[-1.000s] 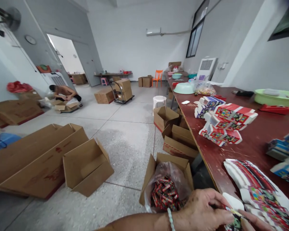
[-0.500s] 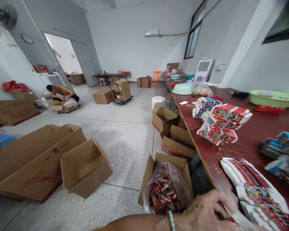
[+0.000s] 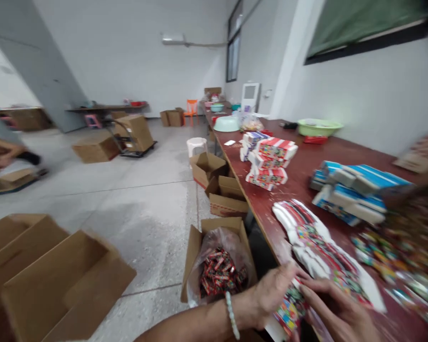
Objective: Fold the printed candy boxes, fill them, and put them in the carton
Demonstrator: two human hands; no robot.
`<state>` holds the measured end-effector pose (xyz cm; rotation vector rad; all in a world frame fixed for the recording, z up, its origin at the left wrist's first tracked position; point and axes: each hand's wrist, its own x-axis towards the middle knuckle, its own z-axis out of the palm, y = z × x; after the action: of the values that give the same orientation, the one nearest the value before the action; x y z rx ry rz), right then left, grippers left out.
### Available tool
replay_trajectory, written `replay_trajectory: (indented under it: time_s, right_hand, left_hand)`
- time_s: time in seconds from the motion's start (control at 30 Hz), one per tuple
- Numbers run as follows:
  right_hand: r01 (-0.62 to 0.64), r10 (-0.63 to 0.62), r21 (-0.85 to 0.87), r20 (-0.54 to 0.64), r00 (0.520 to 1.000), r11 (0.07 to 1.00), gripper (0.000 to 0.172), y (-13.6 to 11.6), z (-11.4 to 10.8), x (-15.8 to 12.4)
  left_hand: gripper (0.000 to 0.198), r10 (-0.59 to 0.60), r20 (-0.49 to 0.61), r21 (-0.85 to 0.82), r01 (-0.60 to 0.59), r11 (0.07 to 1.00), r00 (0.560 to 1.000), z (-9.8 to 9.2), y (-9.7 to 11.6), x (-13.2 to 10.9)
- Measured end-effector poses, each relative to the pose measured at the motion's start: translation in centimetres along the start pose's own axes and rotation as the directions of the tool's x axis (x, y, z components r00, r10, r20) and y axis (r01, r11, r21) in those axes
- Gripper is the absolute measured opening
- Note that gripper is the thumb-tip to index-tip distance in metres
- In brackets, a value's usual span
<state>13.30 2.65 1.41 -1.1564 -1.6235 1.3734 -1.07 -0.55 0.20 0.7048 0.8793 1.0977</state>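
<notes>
A small, colourfully printed carton (image 3: 290, 306) is between my two hands at the table's near edge. My left hand (image 3: 273, 294), with a beaded bracelet at its wrist, grips the carton's left side and top. Against its right side are the fingers of my right hand (image 3: 337, 308), bent and slightly blurred. Just beyond my hands, a fanned row of flat red-and-white printed cartons (image 3: 324, 249) lies on the dark red table (image 3: 258, 202). Below to the left, a cardboard box (image 3: 190, 259) lined with a clear bag holds many small red-and-black wrapped packets (image 3: 219, 273).
Bundled red cartons (image 3: 271, 164) and blue cartons (image 3: 356, 190) are stacked on the table. Colourful wrapped sweets (image 3: 395, 266) lie at right, blurred. Open boxes (image 3: 67, 289) and a loaded trolley (image 3: 137, 152) stand on the floor. A person (image 3: 3, 152) crouches at far left.
The view has turned to the right. My right hand has come into sight, and a printed carton now shows upright between both hands; before, my left hand was reaching along the table edge.
</notes>
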Motion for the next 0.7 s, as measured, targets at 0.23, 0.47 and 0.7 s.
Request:
replay_trajectory:
  time_s: [0.23, 0.47, 0.7]
  right_hand:
    - [-0.019, 0.084, 0.366, -0.162, 0.983, 0.931, 0.031, -2.6, -0.3, 0.0]
    - [0.063, -0.035, 0.355, -0.086, 0.996, 0.933, 0.028, -1.8, -1.8, -1.2]
    - [0.209, -0.192, 0.100, -0.152, 0.970, 0.973, 0.021, 0.6, -1.2, -2.3]
  left_hand:
    - [0.075, -0.166, 0.180, 0.082, 0.153, 0.985, 0.970, 0.8, 2.4, 0.5]
    - [0.076, -0.171, 0.185, 0.252, 0.122, 0.960, 0.968, 1.4, 1.9, 1.1]
    - [0.070, -0.151, 0.058, 0.225, 0.135, 0.965, 0.987, 2.3, 1.0, 1.7]
